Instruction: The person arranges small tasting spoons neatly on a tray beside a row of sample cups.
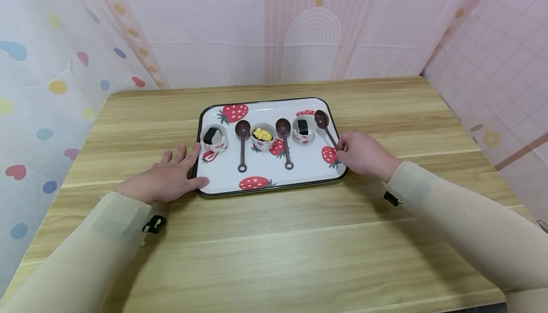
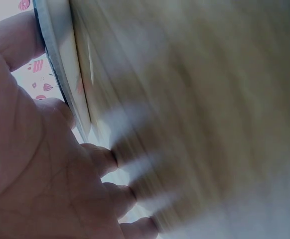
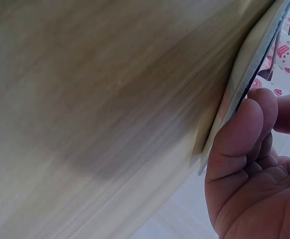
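Note:
A brown spoon point(image 1: 322, 119) lies at a slant along the right side of the strawberry-print tray point(image 1: 222, 175). My right hand point(image 1: 364, 155) pinches the end of its handle, fingers curled by the tray's right rim. In the right wrist view the curled fingers point(image 3: 229, 134) overlap that rim; the handle end is hidden. My left hand point(image 1: 164, 177) rests at the tray's left edge, fingers spread, thumb over the rim. Two more brown spoons point(image 1: 242, 130) lie between three patterned paper cups. The outer cups hold black-banded white rice balls point(image 1: 212, 136); the middle one holds yellow-topped food point(image 1: 262, 134).
The tray sits on a wood-grain table point(image 1: 274, 246) that stretches out around it on all sides. A pink-and-white patterned curtain point(image 1: 214, 27) hangs behind the table, and a dotted cloth point(image 1: 43, 113) hangs along the left.

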{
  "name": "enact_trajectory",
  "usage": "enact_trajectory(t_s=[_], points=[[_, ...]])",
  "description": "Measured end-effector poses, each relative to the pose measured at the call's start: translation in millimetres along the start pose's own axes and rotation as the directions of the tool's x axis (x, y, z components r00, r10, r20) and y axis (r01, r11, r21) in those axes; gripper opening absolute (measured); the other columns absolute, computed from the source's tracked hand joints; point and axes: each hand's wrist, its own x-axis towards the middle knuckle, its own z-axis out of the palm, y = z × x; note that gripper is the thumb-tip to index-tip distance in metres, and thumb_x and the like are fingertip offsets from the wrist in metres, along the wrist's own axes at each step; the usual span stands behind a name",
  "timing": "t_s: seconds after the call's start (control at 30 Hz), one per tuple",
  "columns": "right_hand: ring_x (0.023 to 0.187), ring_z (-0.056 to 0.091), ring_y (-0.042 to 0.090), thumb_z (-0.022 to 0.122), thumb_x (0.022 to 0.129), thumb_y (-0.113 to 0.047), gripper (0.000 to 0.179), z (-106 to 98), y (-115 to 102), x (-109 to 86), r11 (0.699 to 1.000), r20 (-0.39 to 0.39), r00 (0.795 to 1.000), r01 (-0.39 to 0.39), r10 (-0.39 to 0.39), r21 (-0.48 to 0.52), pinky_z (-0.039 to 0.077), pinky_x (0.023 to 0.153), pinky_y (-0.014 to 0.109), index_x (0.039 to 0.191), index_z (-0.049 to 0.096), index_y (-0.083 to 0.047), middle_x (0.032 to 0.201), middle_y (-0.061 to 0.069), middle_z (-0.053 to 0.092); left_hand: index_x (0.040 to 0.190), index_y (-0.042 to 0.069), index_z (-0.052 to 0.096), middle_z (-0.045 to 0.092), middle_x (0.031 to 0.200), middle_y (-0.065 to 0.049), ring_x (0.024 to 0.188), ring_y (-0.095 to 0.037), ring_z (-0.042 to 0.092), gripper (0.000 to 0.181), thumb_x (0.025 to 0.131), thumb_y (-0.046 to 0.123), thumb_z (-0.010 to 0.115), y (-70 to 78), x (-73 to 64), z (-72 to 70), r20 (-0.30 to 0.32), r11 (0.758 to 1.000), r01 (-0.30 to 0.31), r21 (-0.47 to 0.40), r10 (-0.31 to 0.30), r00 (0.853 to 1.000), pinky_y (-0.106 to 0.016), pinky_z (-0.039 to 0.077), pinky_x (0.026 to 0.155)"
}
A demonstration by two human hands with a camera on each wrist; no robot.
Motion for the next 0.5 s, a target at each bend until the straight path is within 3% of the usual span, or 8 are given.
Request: enact_trajectory(t_s=[0.5], points=[[0.062,0.052,0.017,0.061,0.103,-0.016,0.012,3.1,-5.1,-2.0,1.000,0.023,1.000,0.005,-0.005,0.001,0.041,0.054,0.027,0.101,0.065,-0.005,0.075,0.006,0.059,0.169,0.007,-0.005,-0.001,0.169,-0.042,0.149,-0.073,0.002,0.105,0.102,0.067,0.049,0.2,-0.2,0.0,-0.005,1.000,0.001,-0.001,-0.001,1.000,-0.085,0.014,0.116]])
